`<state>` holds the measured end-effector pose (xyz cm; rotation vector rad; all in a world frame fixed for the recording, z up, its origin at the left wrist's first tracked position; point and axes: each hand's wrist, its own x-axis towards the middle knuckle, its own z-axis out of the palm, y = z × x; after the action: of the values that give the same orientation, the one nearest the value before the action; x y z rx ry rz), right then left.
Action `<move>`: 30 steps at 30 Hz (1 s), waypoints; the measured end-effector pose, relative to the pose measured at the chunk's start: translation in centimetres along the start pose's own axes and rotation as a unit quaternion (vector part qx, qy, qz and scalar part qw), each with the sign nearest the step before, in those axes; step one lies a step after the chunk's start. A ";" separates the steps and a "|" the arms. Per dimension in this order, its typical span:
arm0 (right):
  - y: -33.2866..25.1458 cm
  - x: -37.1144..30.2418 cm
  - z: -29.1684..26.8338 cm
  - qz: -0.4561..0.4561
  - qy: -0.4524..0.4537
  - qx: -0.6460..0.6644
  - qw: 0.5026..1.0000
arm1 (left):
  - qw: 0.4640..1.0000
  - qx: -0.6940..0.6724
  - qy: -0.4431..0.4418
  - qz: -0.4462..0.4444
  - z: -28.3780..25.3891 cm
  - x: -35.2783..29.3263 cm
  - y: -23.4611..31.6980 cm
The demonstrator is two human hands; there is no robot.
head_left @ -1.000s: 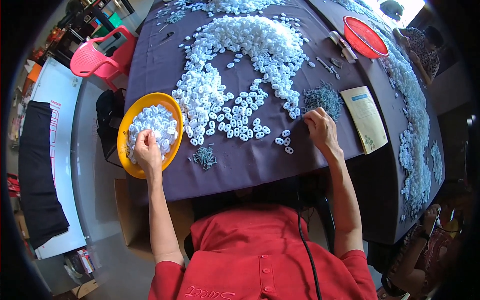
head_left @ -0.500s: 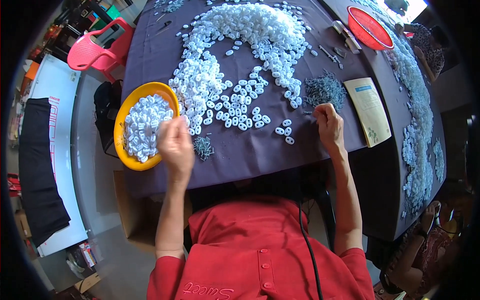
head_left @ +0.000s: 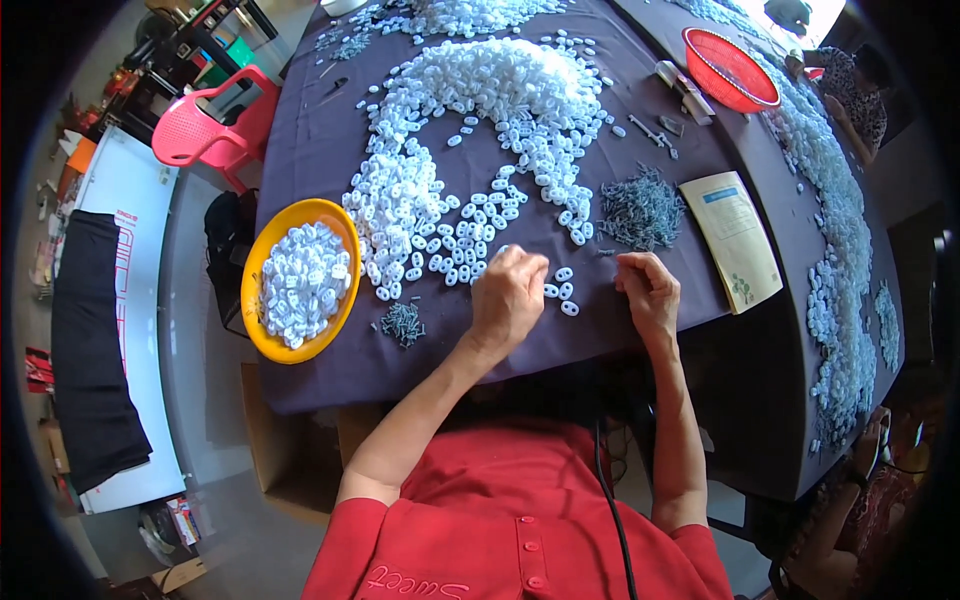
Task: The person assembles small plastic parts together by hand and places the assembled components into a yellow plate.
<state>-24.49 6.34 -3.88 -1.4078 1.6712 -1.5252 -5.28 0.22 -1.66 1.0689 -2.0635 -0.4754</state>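
My left hand (head_left: 508,298) is closed over the table's near part, just left of a few loose white oval plastic pieces with two holes (head_left: 569,308). What its fingers hold, if anything, is hidden. My right hand (head_left: 650,292) has thumb and fingers drawn together at the near side of a heap of small grey screw-like pins (head_left: 641,210). Anything in that pinch is too small to make out. One stray pin (head_left: 606,252) lies by its fingertips. A yellow bowl (head_left: 347,318) full of white pieces stands at the left. Right of it lies a smaller pin pile (head_left: 403,325).
A large arched heap of white pieces (head_left: 490,85) covers the far table. A cream booklet (head_left: 732,240) lies at the right, a red mesh basket (head_left: 735,75) beyond it. More pieces (head_left: 835,250) and other people are farther right. A pink chair (head_left: 215,130) stands left.
My left hand has swung right, away from the yellow bowl, toward my right hand. My right hand stays near the grey pins, a little lower. The whole view has tilted slightly.
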 end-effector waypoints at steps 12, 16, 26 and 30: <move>0.7 0.4 0.0 0.000 -0.005 0.004 1.000 | 0.998 0.061 -0.029 -0.010 5.8 7.0 -1.0; 0.5 0.6 0.0 -0.010 -0.003 -0.016 1.000 | 0.995 0.065 -0.082 -0.002 4.9 6.5 -1.5; 0.2 0.7 -0.1 -0.017 -0.017 -0.042 0.999 | 0.993 0.056 -0.100 0.006 3.6 4.4 -1.3; -0.1 0.6 0.1 -0.020 -0.009 -0.046 0.999 | 0.999 0.025 -0.018 0.042 2.5 3.5 -1.3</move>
<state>-24.60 5.74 -3.66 -1.5070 1.7324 -1.4693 -7.74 -3.40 -2.54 1.0041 -2.1534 -0.4058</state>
